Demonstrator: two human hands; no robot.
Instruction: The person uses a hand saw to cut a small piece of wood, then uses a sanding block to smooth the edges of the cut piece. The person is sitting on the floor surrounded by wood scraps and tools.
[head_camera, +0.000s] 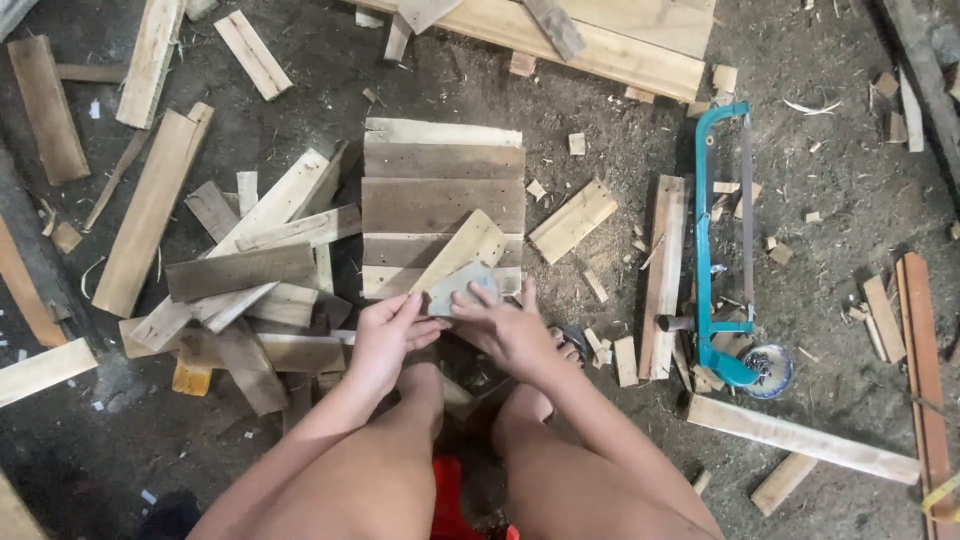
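At centre frame, a small grey rectangular wood piece (459, 287) is pinched between the left hand (385, 335) and right hand (508, 328), fingers clamped on its edges, steadied over the panel of weathered brown planks (443, 190).

The small grey piece (462, 284) pinched between the left hand (385, 335) and the right hand (512, 328) looks matt and weathered, likely wood, duller than the pale strip (462, 250) beneath it, which is raw, light timber. The slatted panel (443, 190) is rough, unpainted boards in brown and grey tones, dotted with small holes. The scrap planks (240, 270) around it are dry, splintery wood. The hacksaw (722, 240) has a glossy turquoise painted metal frame and a thin dark blade. The floor (850, 200) is matt dark earth dusted with sawdust and chips.
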